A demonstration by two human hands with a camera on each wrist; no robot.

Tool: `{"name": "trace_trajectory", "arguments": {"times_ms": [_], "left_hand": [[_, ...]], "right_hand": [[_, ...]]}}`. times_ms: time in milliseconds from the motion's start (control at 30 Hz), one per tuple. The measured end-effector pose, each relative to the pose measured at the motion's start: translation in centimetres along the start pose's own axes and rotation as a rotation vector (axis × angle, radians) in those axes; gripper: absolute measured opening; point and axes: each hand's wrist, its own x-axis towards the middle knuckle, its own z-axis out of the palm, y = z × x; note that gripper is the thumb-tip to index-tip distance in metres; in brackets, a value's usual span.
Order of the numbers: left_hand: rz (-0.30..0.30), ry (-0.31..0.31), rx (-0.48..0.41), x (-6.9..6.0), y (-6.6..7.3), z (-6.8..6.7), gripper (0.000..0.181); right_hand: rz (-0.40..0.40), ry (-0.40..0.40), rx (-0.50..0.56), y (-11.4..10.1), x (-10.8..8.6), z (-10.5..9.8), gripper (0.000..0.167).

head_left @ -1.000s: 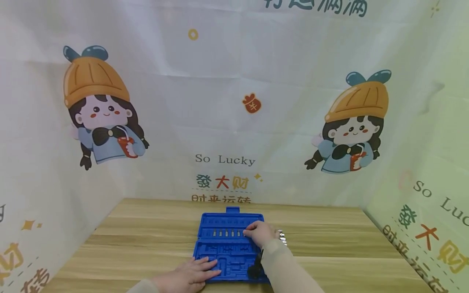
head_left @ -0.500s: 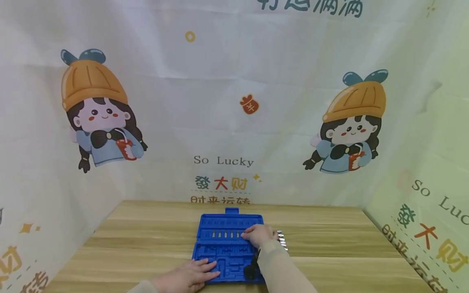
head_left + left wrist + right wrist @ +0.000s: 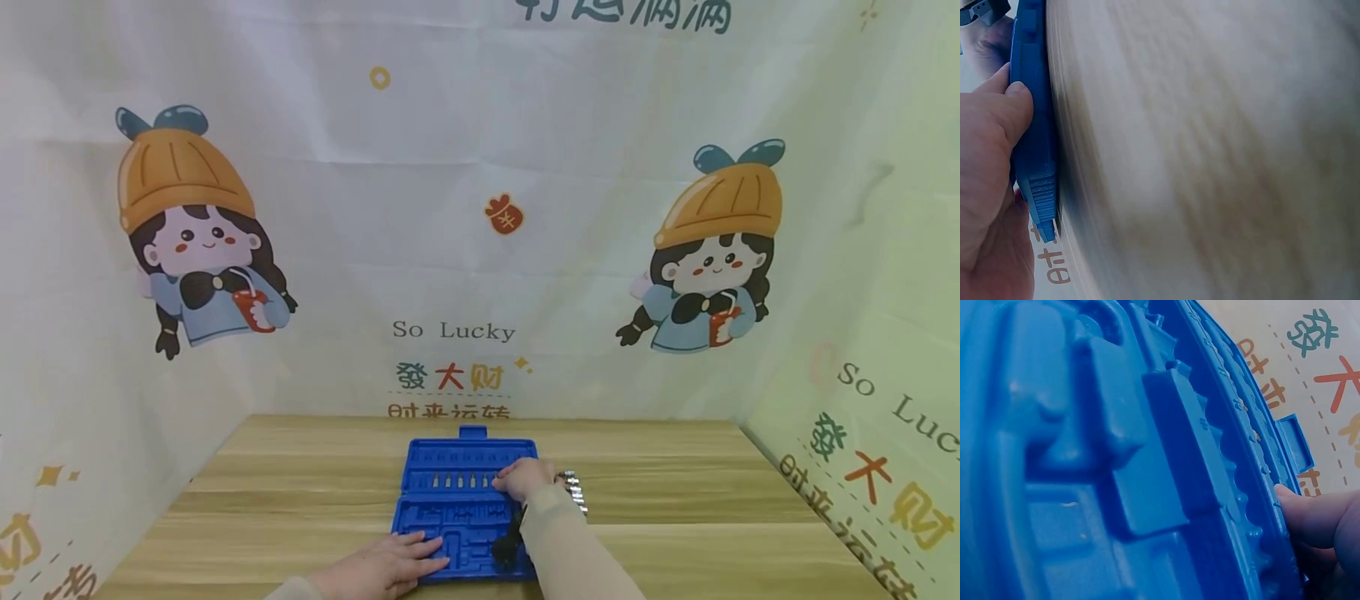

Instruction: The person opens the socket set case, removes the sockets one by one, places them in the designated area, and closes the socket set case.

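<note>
An open blue plastic tool case (image 3: 467,540) lies on the table, its lid (image 3: 435,454) folded back at the far side. Several small metal bits (image 3: 460,481) stand in a row in the lid. At the right end of that row my right hand (image 3: 525,481) pinches with thumb and forefinger; the bit there is mostly hidden. In the right wrist view the thumb (image 3: 1310,515) touches the lid's edge. My left hand (image 3: 378,567) rests with straight fingers on the case's near left part. The left wrist view has its thumb (image 3: 1017,103) against the case's side.
Several shiny metal sockets (image 3: 575,492) lie in a row on the wooden table (image 3: 675,492), just right of the case. Moulded recesses fill the case's near half. A printed cloth (image 3: 442,275) hangs behind and at both sides.
The head view has shifted slightly. My right hand stays at the right end of the bit row with only a slight change of pose. The left hand holds its place on the case.
</note>
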Motion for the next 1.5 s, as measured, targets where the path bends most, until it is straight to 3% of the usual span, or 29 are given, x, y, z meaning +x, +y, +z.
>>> {"name": "trace_trajectory", "arguments": {"times_ms": [233,500,700,867,1100,1500], "left_hand": [[0.009,-0.002,0.009,0.0,0.0,0.2,0.044],[0.005,0.006,0.000,-0.2,-0.1,0.3,0.044],[-0.005,0.014,-0.004,-0.3,-0.1,0.5,0.044],[-0.021,0.011,-0.010,-0.3,-0.1,0.5,0.044],[-0.025,0.000,-0.018,0.1,0.3,0.3,0.044],[-0.049,-0.015,-0.063,-0.2,0.1,0.3,0.045]], "right_hand": [[0.013,0.022,0.089,0.0,-0.5,0.2,0.008],[-0.017,0.047,0.033,-0.5,-1.5,-0.1,0.009],[-0.026,0.039,0.161,0.2,-0.8,0.2,0.012],[-0.092,0.000,0.229,0.9,0.0,0.2,0.018],[-0.167,-0.113,0.277,1.5,-0.1,-1.2,0.028],[-0.277,-0.163,0.189,2.3,-1.3,-4.8,0.015]]}}
